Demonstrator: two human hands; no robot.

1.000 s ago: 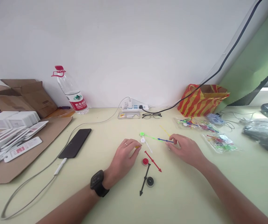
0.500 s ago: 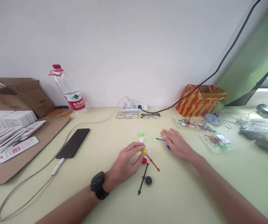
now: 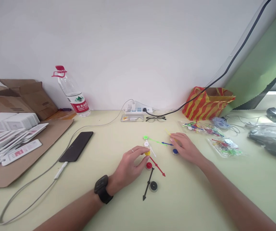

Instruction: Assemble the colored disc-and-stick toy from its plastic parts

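My left hand (image 3: 129, 165), with a ring and a black wristwatch, pinches a small yellow cap (image 3: 147, 153) just above the table. Around it lie a white cap with a white pointer (image 3: 147, 144), a green cap (image 3: 145, 137) with a green pointer, a red cap (image 3: 149, 166) beside a red arrow (image 3: 159, 167), and a black cap (image 3: 153, 186) beside a black arrow (image 3: 148, 186). My right hand (image 3: 187, 148) rests to the right, its fingertips drawn together at the near end of a thin yellow stick (image 3: 168, 132). A blue arrow (image 3: 166, 143) and a blue cap (image 3: 175, 151) lie at its fingers.
A black phone (image 3: 76, 146) on a white cable lies to the left, past it cardboard with stacked white cards (image 3: 12, 141) and a water bottle (image 3: 72, 94). At the wall are a power strip (image 3: 138, 111), glasses (image 3: 155, 119) and a striped bag (image 3: 207, 102). Clear bags of coloured parts (image 3: 224, 147) lie to the right.
My left hand carried the yellow cap right, toward the white and red caps. My right hand reached forward with flat fingers, then curled them at the yellow stick, uncovering the blue cap.
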